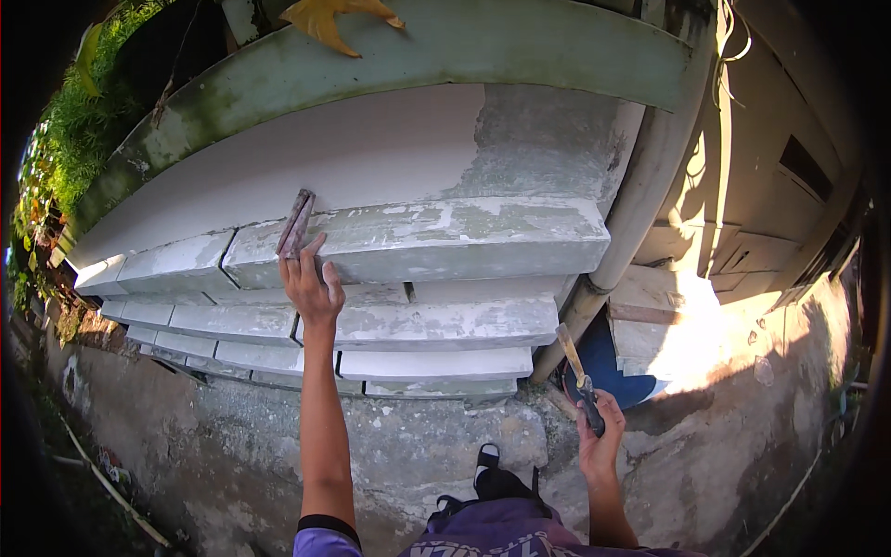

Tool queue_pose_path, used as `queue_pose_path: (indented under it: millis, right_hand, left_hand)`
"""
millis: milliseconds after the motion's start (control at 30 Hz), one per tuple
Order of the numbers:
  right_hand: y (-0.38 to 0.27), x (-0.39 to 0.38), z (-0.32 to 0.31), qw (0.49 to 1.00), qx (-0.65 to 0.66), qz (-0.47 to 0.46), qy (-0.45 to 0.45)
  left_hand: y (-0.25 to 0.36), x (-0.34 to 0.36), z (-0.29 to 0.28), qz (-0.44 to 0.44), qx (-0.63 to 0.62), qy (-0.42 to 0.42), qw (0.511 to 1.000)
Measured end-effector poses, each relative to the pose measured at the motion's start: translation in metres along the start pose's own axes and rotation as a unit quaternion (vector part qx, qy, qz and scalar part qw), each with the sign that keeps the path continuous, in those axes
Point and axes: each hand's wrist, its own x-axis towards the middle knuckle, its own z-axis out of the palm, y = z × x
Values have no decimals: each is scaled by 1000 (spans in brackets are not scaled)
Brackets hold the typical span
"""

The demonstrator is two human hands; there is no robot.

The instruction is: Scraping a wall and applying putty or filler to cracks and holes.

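My left hand [312,283] reaches up to the top ledge of a stepped, partly whitened wall. Its fingers are closed on a narrow, stained, reddish-brown flat tool [294,224], perhaps a float or sanding block; its exact kind does not show. This tool lies against the white wall face [390,139], just above the ledge [418,237]. Lower down on the right, my right hand [601,436] grips the dark handle of a putty knife [577,362]. The knife's blade is smeared with tan material and points up and away, apart from the wall.
A grey-green rail [520,56] runs above the wall, with a dry yellow leaf [343,20] on it. A vertical pipe [640,195] borders the wall's right end. Beside its foot sits a blue container [626,376]. Green plants [70,167] crowd the left. Stained concrete [186,446] lies below.
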Motion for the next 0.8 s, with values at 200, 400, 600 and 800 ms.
queue_pose_path:
  millis: [200,400,600,800]
  right_hand:
    - [31,-62,-17,980,-52,160,-106]
    - [44,-110,-46,977,-21,187,-100]
    - [18,-70,-55,976,-57,175,-115]
    - [-69,29,11,958,-149,-102,-225]
  left_hand:
    - [2,2,3,-19,-28,13,999]
    - [5,8,-9,-35,-37,-7,999]
    - [11,6,-21,-93,-70,-25,993]
    - [35,24,-10,-368,-5,147,918]
